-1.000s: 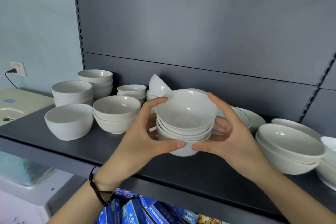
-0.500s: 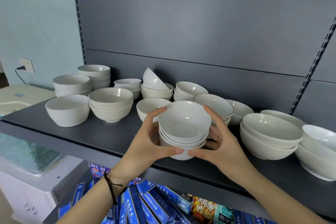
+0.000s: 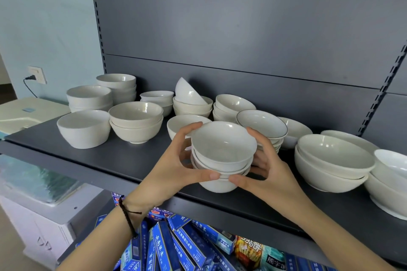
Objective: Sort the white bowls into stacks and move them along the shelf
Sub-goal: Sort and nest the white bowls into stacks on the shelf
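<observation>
**Lowered toward the shelf [image 3: 132,160] front: bowl stack [image 3: 222,156] handling notes**

Compared with one second ago, the bowl stack sits lower and nearer the front edge of the shelf. Over the last half second it hardly shifts. I read it now at the front centre of the shelf, with its base at or just above the surface; I cannot tell whether it touches.

**Handling.** I judge the bowl stack to be glazed ceramic: stiff, brittle, slick, and moderately heavy with several bowls nested. Rims are likely to chip on contact. The best hold is on opposite sides of the lower walls, with fingers under the bottom bowl so that no upper bowl slides.

**Grip state.** The left hand [image 3: 174,167] and right hand [image 3: 271,174] both curl round the bowl stack, one on each side. The thumb tips lie close together on the lower bowls at the front, and the fingers are behind.

**Orientation.** Mouths face up. The stack axis runs near vertical. The bowls are round, so there is no heading.

**Surroundings.**
- Black-rimmed bowls [image 3: 262,125] stand just behind, near the right hand.
- A single bowl [image 3: 187,122] stands behind the left hand.
- Deep bowls [image 3: 83,127] stand to the left and large bowls [image 3: 332,160] to the right.
- Blue boxes [image 3: 176,244] lie below the shelf.
</observation>
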{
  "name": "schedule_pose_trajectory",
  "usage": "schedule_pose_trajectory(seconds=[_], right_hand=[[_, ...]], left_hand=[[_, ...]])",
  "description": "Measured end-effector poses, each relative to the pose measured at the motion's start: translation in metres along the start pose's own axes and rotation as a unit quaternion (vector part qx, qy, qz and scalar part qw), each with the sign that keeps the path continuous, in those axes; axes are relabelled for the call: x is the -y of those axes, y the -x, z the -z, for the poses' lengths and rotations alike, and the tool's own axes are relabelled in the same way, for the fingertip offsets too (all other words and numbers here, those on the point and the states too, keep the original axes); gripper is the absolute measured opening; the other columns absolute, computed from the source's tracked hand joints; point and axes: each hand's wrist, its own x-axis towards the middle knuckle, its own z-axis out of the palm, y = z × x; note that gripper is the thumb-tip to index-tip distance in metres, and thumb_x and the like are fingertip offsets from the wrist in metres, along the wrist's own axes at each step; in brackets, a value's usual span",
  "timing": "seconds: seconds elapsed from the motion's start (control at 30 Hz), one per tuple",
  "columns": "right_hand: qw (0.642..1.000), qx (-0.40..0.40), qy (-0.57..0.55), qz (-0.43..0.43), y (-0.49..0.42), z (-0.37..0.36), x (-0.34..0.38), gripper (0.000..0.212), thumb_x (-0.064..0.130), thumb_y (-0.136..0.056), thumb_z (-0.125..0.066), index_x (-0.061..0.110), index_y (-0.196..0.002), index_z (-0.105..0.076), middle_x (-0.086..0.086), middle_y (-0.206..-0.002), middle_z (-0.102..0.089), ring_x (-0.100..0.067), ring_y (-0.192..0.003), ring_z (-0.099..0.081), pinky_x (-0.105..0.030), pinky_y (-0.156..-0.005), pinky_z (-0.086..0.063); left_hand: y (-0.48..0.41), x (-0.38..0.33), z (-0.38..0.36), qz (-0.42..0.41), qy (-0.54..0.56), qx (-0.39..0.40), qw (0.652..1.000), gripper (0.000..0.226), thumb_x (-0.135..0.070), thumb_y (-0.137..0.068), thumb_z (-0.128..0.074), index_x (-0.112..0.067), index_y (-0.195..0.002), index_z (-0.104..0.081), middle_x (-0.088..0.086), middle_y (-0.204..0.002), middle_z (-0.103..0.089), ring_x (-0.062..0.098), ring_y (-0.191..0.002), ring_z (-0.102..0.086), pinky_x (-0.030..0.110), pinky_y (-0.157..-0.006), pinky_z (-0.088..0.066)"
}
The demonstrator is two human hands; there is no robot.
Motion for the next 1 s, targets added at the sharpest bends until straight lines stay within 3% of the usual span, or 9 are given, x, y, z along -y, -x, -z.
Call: schedule_pose_trajectory(seconds=[0.17,0.33,0.47,0.6,0.67,0.73,0.8,0.93,1.0], right_hand=[[0.999,-0.007,-0.035,-0.012,-0.001,-0.006,-0.002,0.094,0.043,-0.068,-0.081,0.067,-0.135,-0.020,0.031,-0.138,-0.050,0.010,-0.124,-0.051,-0.008,-0.090,-0.046],[0.998,-0.006,-0.067,-0.019,-0.002,-0.009,-0.004,0.093,0.046,-0.059,-0.081,0.074,-0.130,-0.028,0.037,-0.131,-0.050,0.010,-0.123,-0.051,-0.010,-0.091,-0.048],[0.998,-0.019,-0.061,-0.021,-0.004,-0.009,0.002,0.090,0.051,-0.056,-0.080,0.070,-0.129,-0.031,0.039,-0.129,-0.050,0.015,-0.119,-0.050,-0.007,-0.087,-0.046],[0.998,-0.025,-0.049,-0.014,-0.010,-0.011,0.008,0.083,0.052,-0.064,-0.085,0.061,-0.132,-0.037,0.036,-0.128,-0.054,0.012,-0.117,-0.053,-0.020,-0.094,-0.047],[0.998,-0.029,-0.048,-0.008,-0.014,-0.012,0.009,0.082,0.053,-0.060,-0.084,0.056,-0.131,-0.043,0.031,-0.128,-0.057,0.008,-0.117,-0.056,-0.022,-0.094,-0.048],[0.997,-0.032,-0.067,-0.011,-0.017,-0.015,0.007,0.080,0.052,-0.059,-0.085,0.053,-0.129,-0.047,0.027,-0.128,-0.060,0.004,-0.118,-0.058,-0.021,-0.094,-0.051],[0.997,-0.027,-0.078,-0.013,-0.020,-0.018,0.007,0.080,0.058,-0.056,-0.084,0.056,-0.127,-0.047,0.024,-0.130,-0.060,0.002,-0.119,-0.058,-0.018,-0.093,-0.051],[0.997,-0.028,-0.075,-0.017,-0.027,-0.024,0.005,0.085,0.071,-0.048,-0.082,0.061,-0.124,-0.045,0.025,-0.130,-0.059,0.003,-0.120,-0.057,-0.024,-0.097,-0.050],[0.996,-0.031,-0.083,-0.016,-0.028,-0.026,0.004,0.084,0.071,-0.046,-0.083,0.062,-0.122,-0.046,0.026,-0.129,-0.060,0.002,-0.119,-0.058,-0.021,-0.096,-0.051]], left_hand=[[-0.002,-0.001,0.000,0.017,-0.032,-0.015,0.999,0.087,-0.032,-0.052,-0.088,-0.039,-0.129,-0.046,-0.016,-0.119,-0.064,0.007,-0.112,-0.061,0.021,-0.084,-0.052],[0.000,-0.012,0.016,0.026,-0.084,0.028,0.996,0.088,-0.037,-0.060,-0.085,-0.038,-0.136,-0.042,-0.009,-0.128,-0.061,0.009,-0.116,-0.061,0.025,-0.094,-0.050],[-0.008,-0.039,0.050,0.009,-0.182,-0.048,0.982,0.052,-0.053,-0.061,-0.075,-0.043,-0.110,-0.063,-0.014,-0.116,-0.066,0.000,-0.111,-0.061,0.022,-0.090,-0.052],[-0.049,-0.054,0.095,-0.016,-0.336,-0.162,0.928,0.017,-0.031,-0.080,-0.076,-0.027,-0.095,-0.069,-0.015,-0.095,-0.070,0.000,-0.094,-0.064,0.006,-0.078,-0.045],[-0.081,-0.047,0.119,-0.011,-0.390,-0.195,0.900,0.020,-0.020,-0.083,-0.073,-0.015,-0.102,-0.068,-0.009,-0.095,-0.066,0.009,-0.089,-0.062,0.007,-0.076,-0.044],[-0.115,-0.035,0.144,0.022,-0.423,-0.200,0.883,0.027,-0.017,-0.083,-0.073,-0.009,-0.108,-0.067,0.000,-0.098,-0.064,0.020,-0.092,-0.062,0.021,-0.083,-0.044],[-0.146,-0.021,0.168,0.082,-0.451,-0.178,0.871,0.034,-0.018,-0.082,-0.074,-0.007,-0.113,-0.064,0.007,-0.103,-0.062,0.027,-0.098,-0.060,0.026,-0.083,-0.041],[-0.181,-0.001,0.195,0.164,-0.443,-0.126,0.872,0.039,-0.021,-0.077,-0.079,-0.011,-0.111,-0.061,0.014,-0.111,-0.064,0.027,-0.092,-0.055,0.030,-0.083,-0.043],[-0.188,0.003,0.199,0.191,-0.391,-0.109,0.894,0.042,-0.019,-0.076,-0.080,-0.012,-0.112,-0.060,0.013,-0.105,-0.063,0.023,-0.084,-0.055,0.028,-0.074,-0.044]])
